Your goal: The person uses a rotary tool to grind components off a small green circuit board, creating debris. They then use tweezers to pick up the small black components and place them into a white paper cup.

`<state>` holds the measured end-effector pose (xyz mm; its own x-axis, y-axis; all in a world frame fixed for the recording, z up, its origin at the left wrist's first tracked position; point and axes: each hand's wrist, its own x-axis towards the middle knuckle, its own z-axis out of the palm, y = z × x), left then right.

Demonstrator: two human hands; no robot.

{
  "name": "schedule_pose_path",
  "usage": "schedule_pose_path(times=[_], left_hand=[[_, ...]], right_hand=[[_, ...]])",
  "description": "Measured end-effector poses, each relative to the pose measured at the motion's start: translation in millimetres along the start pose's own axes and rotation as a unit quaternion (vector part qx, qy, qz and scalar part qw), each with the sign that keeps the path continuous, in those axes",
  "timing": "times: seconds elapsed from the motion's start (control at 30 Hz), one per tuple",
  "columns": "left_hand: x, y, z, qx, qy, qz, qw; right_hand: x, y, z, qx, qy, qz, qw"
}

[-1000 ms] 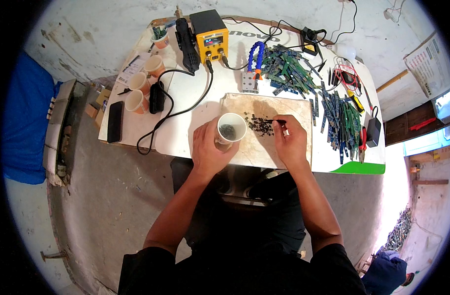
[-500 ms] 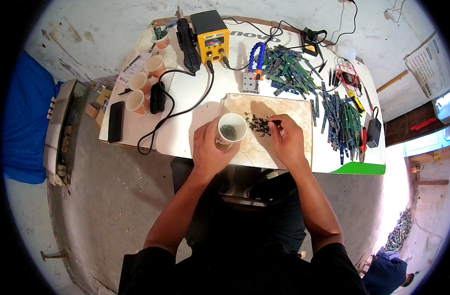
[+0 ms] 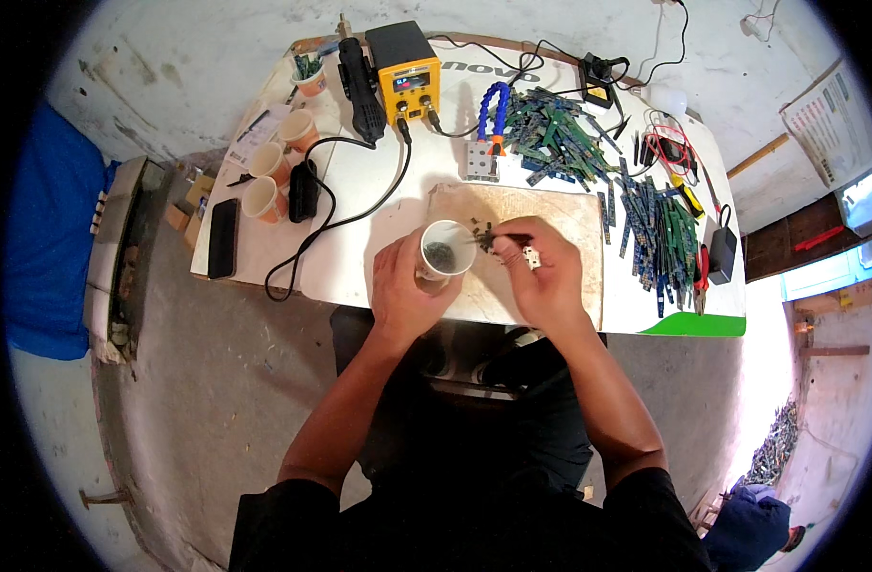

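Note:
My left hand (image 3: 402, 286) is wrapped round a white paper cup (image 3: 447, 250), tilted a little so that small dark chips show at its bottom. Close by on the right, my right hand (image 3: 543, 272) pinches dark tweezers (image 3: 486, 238), their tip at the cup's right rim. Small black chips (image 3: 481, 227) lie on the tan board (image 3: 574, 214) beneath that hand, which partly covers them.
Green circuit-board strips lie in a far pile (image 3: 555, 133) and a right pile (image 3: 665, 234). Behind stands a yellow-black soldering station (image 3: 409, 81) with cables, near a blue flexible-arm holder (image 3: 483, 160). Paper cups (image 3: 261, 197) and a phone (image 3: 223, 238) are at left.
My right hand has moved left with the tweezers, from the chips to the cup's rim. My left hand keeps hold of the cup in nearly the same place.

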<state>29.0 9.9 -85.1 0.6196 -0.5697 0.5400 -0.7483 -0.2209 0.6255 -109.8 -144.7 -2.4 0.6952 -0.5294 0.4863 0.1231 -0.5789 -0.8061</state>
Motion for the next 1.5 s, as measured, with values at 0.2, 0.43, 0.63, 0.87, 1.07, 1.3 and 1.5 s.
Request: schedule_pose_path(times=[0.2, 0.43, 0.63, 0.87, 1.07, 1.3, 1.5], left_hand=[[0.2, -1.0, 3.2, -0.004, 0.008, 0.021, 1.0], [-0.1, -2.7, 3.0, -0.003, 0.01, 0.023, 1.0], [-0.2, -2.7, 3.2, 0.004, 0.008, 0.02, 1.0], [0.5, -2.3, 2.9, 0.003, 0.007, 0.022, 1.0], [0.9, -2.3, 2.0, -0.002, 0.003, 0.019, 1.0], [0.2, -2.4, 1.7, -0.004, -0.003, 0.012, 1.0], [0.0, -5.1, 3.4, 0.001, -0.003, 0.021, 1.0]], right_hand=[[-8.3, 46.2, -13.5, -0.135, 0.055, 0.086, 0.986], [-15.2, 55.1, -9.5, -0.153, 0.061, 0.069, 0.984], [-12.1, 55.8, -10.5, -0.168, 0.057, 0.04, 0.983], [-11.1, 55.8, -12.9, -0.154, 0.072, 0.054, 0.984], [-6.8, 53.8, -14.2, -0.155, 0.066, 0.063, 0.984], [-8.8, 59.9, -11.0, -0.143, 0.056, 0.09, 0.984], [-8.3, 56.6, -12.2, -0.158, 0.062, 0.076, 0.983]])
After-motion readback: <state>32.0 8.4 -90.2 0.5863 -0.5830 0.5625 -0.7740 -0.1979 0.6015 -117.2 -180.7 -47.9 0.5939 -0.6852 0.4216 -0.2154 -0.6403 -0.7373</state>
